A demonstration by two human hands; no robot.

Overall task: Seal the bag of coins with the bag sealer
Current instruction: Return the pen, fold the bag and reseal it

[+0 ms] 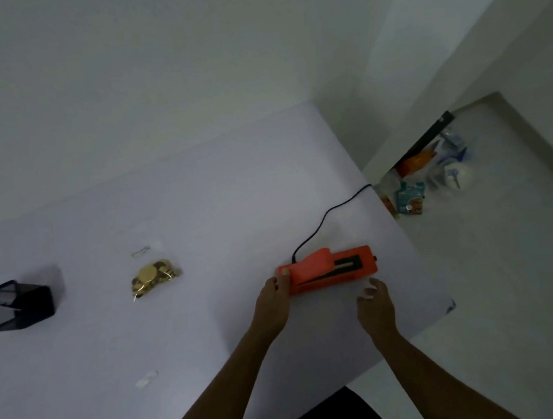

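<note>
**Desk:** Forearms first, nearest our lens. Our left hand (pixel 273 299) pinches the near-left end of the orange bag sealer (pixel 332 270), thumb on top and fingers closed against its side. Our right hand (pixel 375 305) hovers just short of the sealer's other end, fingers loosely spread, holding nothing.

**Field:** And the relation that matters?

**Desk:** We judge it to be the gap between sealer and bag. The bag of coins (pixel 154 276) lies well apart, out to the left of our left hand, flat on the table and not yet in the sealer. The sealer's long axis runs left to right across our reach, from one hand to the other, its arm raised at the left end. Our left hand is the nearer one to the bag.

**Field:** Surface and room?

**Desk:** We work on a pale table (pixel 198 201) whose right edge falls just beyond our right hand. A black cord (pixel 324 217) runs from the sealer's back, away from both hands, and off that edge. Farther left than the bag stands a dark mesh pen holder (pixel 10 305). Plain walls rise behind; cluttered packets (pixel 411 190) sit on the floor past the table corner.
</note>
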